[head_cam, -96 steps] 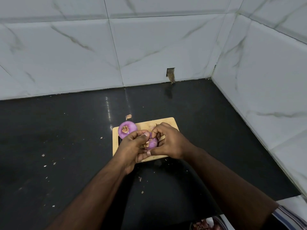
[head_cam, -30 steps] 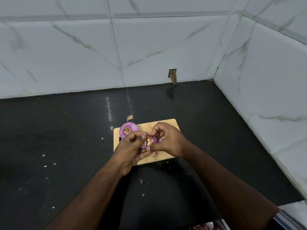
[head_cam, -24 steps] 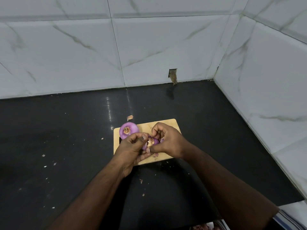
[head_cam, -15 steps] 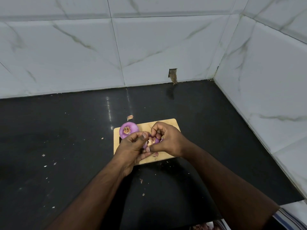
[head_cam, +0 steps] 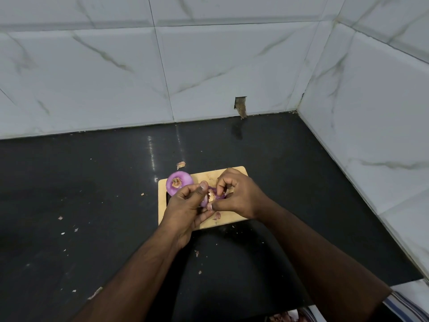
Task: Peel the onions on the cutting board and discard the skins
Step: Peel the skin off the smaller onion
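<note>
A small wooden cutting board [head_cam: 234, 175] lies on the black counter. At its far left corner rests a peeled purple onion [head_cam: 179, 185], root end up. My left hand [head_cam: 185, 206] holds a second, smaller purple onion [head_cam: 212, 196] just above the board. My right hand [head_cam: 239, 194] pinches at that onion's top with fingertips curled over it, so most of it is hidden. A scrap of skin [head_cam: 217, 215] lies on the board below my hands.
White marble tile walls close the counter at the back and right. A skin piece [head_cam: 181, 164] lies just beyond the board. Small skin flakes [head_cam: 60, 218] dot the counter to the left and front. A bowl with skins [head_cam: 290, 318] peeks in at the bottom edge.
My right fingers have kept picking at the small onion, and a skin scrap dropped onto the board. Both hands and the resting onion stay in about the same place.
</note>
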Tool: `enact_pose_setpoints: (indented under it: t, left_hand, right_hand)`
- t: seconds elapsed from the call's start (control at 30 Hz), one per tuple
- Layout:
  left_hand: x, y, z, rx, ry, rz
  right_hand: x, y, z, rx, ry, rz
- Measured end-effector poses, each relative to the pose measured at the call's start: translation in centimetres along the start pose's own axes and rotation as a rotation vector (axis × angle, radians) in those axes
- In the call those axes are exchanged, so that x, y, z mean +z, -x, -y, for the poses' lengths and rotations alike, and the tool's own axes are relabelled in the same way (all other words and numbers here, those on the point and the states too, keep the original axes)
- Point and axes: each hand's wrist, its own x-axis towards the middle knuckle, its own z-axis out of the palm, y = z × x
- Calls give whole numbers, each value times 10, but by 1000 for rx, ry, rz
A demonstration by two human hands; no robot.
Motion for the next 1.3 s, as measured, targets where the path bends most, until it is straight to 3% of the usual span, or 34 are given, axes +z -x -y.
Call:
enact_pose_setpoints:
  t: [0.27, 0.5, 0.6, 0.67, 0.8, 0.93, 1.07, 1.2, 1.3]
  left_hand:
    - [1, 0, -2, -50, 21, -8]
    - [-2, 2, -10, -89, 90, -7]
    - [-2, 3, -9, -129, 129, -41]
    - [-2, 3, -8, -142, 140, -53]
    - [-4, 3, -10, -145, 146, -66]
    - [-7, 3, -10, -143, 91, -34]
    - [-9, 5, -7, -134, 68, -16]
    - [-15, 4, -5, -121, 57, 4]
    - [-18, 3, -4, -106, 46, 39]
  right_hand:
    - [-1, 2, -6, -1, -65, -40]
    - [-4, 4, -18, 143, -433, 9]
    - [-6, 4, -18, 186, -460, 33]
    - [-7, 3, -18, 194, -400, 22]
    - [-5, -2, -23, 163, 24, -14]
    - [-4, -5, -21, 130, 210, -40]
    - [-2, -5, -16, 168, 180, 22]
    - [-2, -6, -6, 122, 132, -18]
    - [0, -6, 3, 69, 65, 103]
